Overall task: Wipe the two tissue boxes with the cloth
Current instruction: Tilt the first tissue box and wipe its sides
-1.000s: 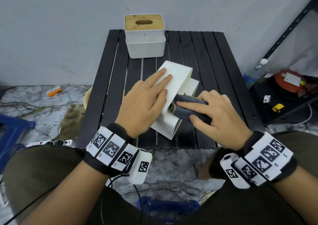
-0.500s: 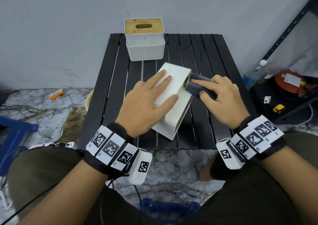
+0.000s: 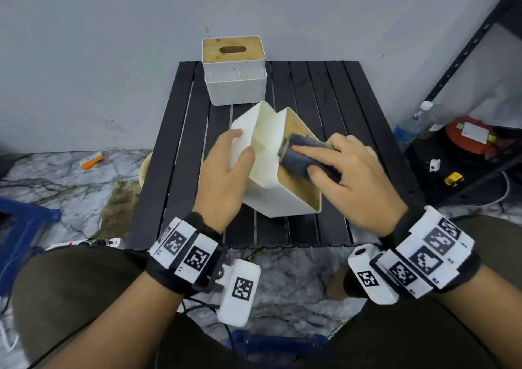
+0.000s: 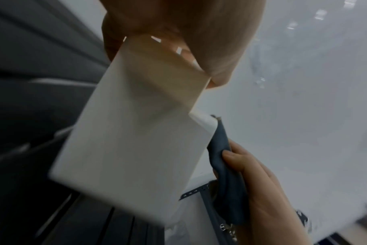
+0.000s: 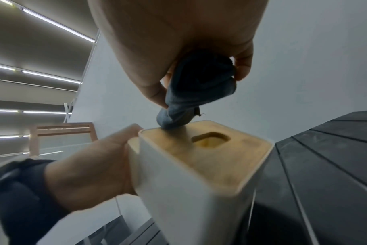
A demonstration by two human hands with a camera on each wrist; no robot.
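Observation:
A white tissue box (image 3: 271,199) with a wooden slotted lid stands tilted in the middle of the black slatted table (image 3: 353,114). My left hand (image 3: 226,176) grips its side compartment wall from the left, thumb over the rim. My right hand (image 3: 347,176) holds a rolled dark blue cloth (image 3: 299,156) and presses it onto the wooden lid (image 5: 220,159), beside the slot. The cloth (image 5: 195,92) is bunched in my fingers. In the left wrist view the white box (image 4: 132,149) fills the middle, with the cloth (image 4: 224,162) behind it. A second tissue box (image 3: 234,69) stands upright at the table's far edge.
The grey wall is close behind the table. A black metal shelf (image 3: 466,58) stands at the right with a plastic bottle (image 3: 409,125) and a red object (image 3: 474,139) low beside it. The marble floor at the left holds a power strip (image 3: 84,243) and a blue stool (image 3: 25,227).
The near box has been turned so its wooden lid faces my right hand. My left hand went from lying flat on it to gripping its wall. The cloth moved onto the lid.

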